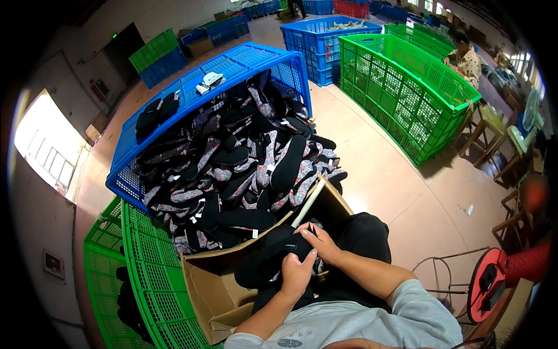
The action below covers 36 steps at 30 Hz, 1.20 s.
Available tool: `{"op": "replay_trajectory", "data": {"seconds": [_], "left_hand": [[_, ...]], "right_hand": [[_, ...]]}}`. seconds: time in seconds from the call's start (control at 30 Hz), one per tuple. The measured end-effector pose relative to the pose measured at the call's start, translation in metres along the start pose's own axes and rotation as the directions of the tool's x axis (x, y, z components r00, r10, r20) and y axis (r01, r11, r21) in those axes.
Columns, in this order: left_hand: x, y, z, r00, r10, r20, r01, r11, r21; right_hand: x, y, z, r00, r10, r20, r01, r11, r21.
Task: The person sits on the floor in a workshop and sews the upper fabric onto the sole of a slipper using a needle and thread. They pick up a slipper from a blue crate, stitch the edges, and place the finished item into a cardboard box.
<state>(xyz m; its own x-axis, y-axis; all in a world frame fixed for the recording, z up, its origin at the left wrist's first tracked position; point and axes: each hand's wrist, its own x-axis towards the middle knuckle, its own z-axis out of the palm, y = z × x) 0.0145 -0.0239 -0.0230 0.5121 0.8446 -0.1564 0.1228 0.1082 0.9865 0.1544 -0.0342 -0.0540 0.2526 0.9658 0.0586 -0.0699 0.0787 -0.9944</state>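
A black soft slipper (260, 260) is held in front of me, over a cardboard box, with a small tag on its dark cloth. My left hand (296, 273) is closed on its near edge, thumb pressed on top. Close beside it, my right hand (323, 243) pinches the same slipper near its far right edge. A small dark pointed tip (312, 230) shows at the right fingers; I cannot tell whether it is a tool or part of the slipper. Just beyond lies a big heap of slippers (286, 166) with black soles, floral cloth and white tags.
The heap spills from a tipped blue crate (125, 136) toward the open cardboard box (200, 285) at my knees. Green crates (154, 279) stand at left; another green crate (401, 87) and a blue crate (311, 49) stand farther off. A red round-topped object (487, 285) is at right.
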Motion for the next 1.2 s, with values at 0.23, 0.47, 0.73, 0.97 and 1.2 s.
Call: {"op": "replay_trajectory", "data": {"seconds": [0.23,0.47,0.73,0.97,1.2], "left_hand": [[-0.001,-0.004,0.001,0.999,-0.031,-0.003,0.032,0.997,0.076],[-0.002,0.000,0.001,0.998,-0.055,-0.013,0.056,0.993,0.100],[-0.006,0.010,-0.002,0.998,0.046,-0.035,-0.039,0.980,0.195],[-0.002,0.036,-0.015,0.940,0.336,0.061,-0.325,0.828,0.457],[-0.007,0.045,-0.034,0.930,0.261,0.260,-0.361,0.514,0.778]], "right_hand": [[0.000,0.001,0.000,0.999,0.048,0.003,-0.048,0.997,0.066],[0.001,0.007,-0.001,0.997,0.080,0.000,-0.080,0.992,0.094],[0.001,-0.011,0.000,0.989,0.073,0.125,-0.092,0.983,0.157],[-0.001,-0.021,0.003,0.956,0.141,0.258,-0.237,0.889,0.392],[-0.001,-0.028,0.005,0.850,0.283,0.443,-0.475,0.775,0.416]]}}
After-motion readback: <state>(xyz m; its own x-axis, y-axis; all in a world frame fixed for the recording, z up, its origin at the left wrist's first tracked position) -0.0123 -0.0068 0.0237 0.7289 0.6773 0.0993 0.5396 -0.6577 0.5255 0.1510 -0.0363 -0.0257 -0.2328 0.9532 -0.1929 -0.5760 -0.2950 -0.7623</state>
